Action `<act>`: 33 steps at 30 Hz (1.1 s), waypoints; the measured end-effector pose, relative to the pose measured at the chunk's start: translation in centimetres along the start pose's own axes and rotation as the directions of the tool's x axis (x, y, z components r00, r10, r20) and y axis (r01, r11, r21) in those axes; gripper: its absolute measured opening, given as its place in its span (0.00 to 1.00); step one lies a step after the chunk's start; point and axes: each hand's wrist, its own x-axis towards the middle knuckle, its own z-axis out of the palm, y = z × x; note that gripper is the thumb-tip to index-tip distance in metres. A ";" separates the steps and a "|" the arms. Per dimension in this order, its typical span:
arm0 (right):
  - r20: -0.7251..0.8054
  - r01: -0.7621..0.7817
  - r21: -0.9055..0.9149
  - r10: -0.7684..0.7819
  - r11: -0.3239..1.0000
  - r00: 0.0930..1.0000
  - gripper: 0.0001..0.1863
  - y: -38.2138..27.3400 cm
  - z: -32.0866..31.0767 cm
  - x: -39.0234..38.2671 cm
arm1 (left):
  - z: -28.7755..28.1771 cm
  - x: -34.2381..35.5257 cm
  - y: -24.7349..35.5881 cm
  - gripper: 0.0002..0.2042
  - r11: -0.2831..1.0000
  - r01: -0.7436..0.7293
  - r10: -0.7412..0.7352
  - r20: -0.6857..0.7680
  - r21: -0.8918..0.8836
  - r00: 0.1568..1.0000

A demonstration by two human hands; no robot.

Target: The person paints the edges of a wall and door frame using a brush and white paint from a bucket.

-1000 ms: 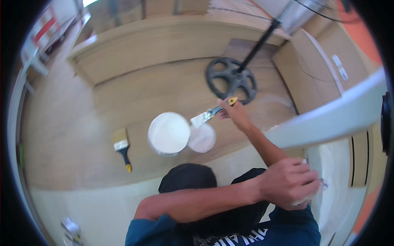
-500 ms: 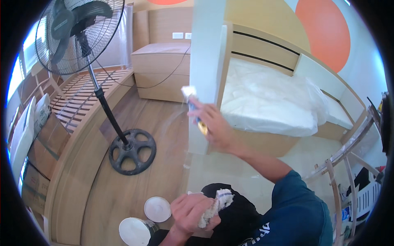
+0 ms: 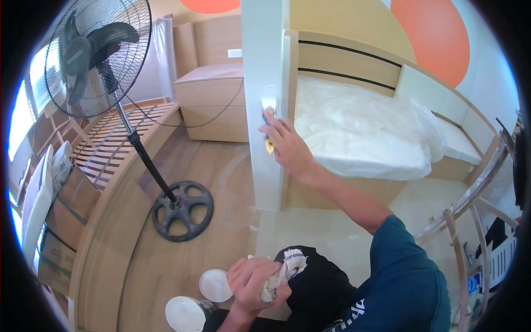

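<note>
My right hand (image 3: 287,145), arm stretched forward, is closed around a putty knife (image 3: 269,145) with a blue and yellow handle. Its pale blade lies against the narrow face of a white wall end (image 3: 267,182), where a faint smear shows just above the blade. My left hand (image 3: 253,283) is clenched low in front of me around a crumpled whitish rag (image 3: 287,271) with a dark stripe. By that hand, on the floor, are an open white bucket (image 3: 185,314) and a round white lid (image 3: 215,285).
A black pedestal fan (image 3: 177,206) stands left on the wooden floor, near a slatted bed frame (image 3: 119,124) and cardboard boxes (image 3: 77,200). Behind the wall end, right, is a plastic-covered mattress (image 3: 354,130). Wooden ladder-like legs (image 3: 454,243) rise at the far right.
My right hand has brought the putty knife from the wall's left edge rightward onto its face, the blade now touching. My left hand still grips the rag. The view has shifted slightly.
</note>
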 end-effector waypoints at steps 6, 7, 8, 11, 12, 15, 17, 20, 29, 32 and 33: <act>-0.048 0.017 -0.097 -0.021 0.995 0.999 0.23 2.5 0.8 1.2 | -0.3 0.1 0.8 0.12 1.000 0.004 -0.004 0.023 0.005 1.000; 0.023 -0.016 -0.105 0.018 0.994 1.000 0.23 2.6 1.4 0.5 | -0.4 0.1 0.8 0.12 1.000 0.006 -0.006 0.020 0.007 1.000; 0.010 0.017 -0.086 -0.016 0.996 1.000 0.24 2.4 1.9 -0.5 | -0.4 0.2 0.9 0.12 1.000 -0.002 0.002 0.011 0.003 1.000; 0.081 -0.047 0.065 0.041 0.997 0.996 0.24 1.3 2.8 -2.6 | -0.5 0.2 0.9 0.12 1.000 0.000 0.000 -0.008 0.000 1.000; 0.116 -0.108 0.156 0.090 0.982 0.989 0.23 1.1 2.7 -2.5 | -0.5 0.2 0.9 0.12 1.000 0.005 -0.005 -0.005 -0.001 1.000; 0.194 -0.246 0.205 0.207 0.947 0.959 0.19 2.1 0.0 0.8 | -0.2 0.1 0.8 0.11 1.000 0.012 -0.012 -0.002 -0.011 1.000; 0.159 -0.278 0.199 0.249 0.940 0.955 0.16 3.4 -2.7 5.0 | -0.2 0.1 0.7 0.11 1.000 0.011 -0.011 -0.001 -0.012 1.000; 0.061 -0.177 0.156 0.170 0.972 0.984 0.16 4.6 -5.9 9.5 | -0.4 0.1 0.7 0.11 1.000 0.017 -0.017 0.004 -0.008 1.000; 0.159 -0.035 -0.089 0.049 0.995 0.986 0.23 2.1 1.3 -0.7 | -0.7 0.4 1.5 0.11 0.998 0.003 -0.003 0.000 -0.062 1.000; 0.269 -0.162 0.032 0.148 0.986 0.952 0.23 0.0 2.9 -3.7 | -0.9 0.4 1.5 0.12 0.998 -0.004 0.004 0.010 -0.059 1.000; 0.174 -0.074 0.049 0.065 0.996 0.983 0.22 -0.3 2.7 -3.5 | -1.0 0.4 1.5 0.12 0.998 0.005 -0.004 0.017 -0.059 1.000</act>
